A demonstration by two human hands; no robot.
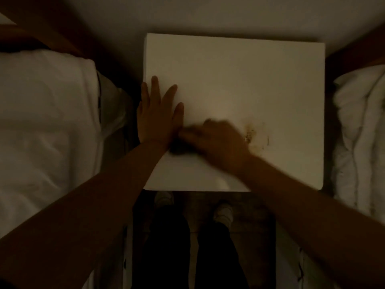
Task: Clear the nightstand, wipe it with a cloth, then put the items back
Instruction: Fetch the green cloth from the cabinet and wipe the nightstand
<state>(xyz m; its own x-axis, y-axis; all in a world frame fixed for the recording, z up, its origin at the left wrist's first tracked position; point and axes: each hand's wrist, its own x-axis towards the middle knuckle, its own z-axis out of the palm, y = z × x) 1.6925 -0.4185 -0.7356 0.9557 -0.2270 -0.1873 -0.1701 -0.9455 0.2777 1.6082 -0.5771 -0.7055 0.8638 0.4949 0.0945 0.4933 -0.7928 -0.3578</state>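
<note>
The white square nightstand (250, 80) fills the middle of the dim view, its top bare of items. My left hand (156, 115) lies flat with straight fingers on the top's left edge. My right hand (216, 140), blurred by motion, grips a dark cloth (179, 148) and presses it on the top just right of my left wrist. A patch of brown specks and smears (250, 135) marks the surface right of my right hand.
A bed with white sheets (52, 122) runs along the left. A crumpled white duvet (360, 132) lies on the right. My legs and light shoes (223, 211) stand on the floor in front of the nightstand. A wall lies behind it.
</note>
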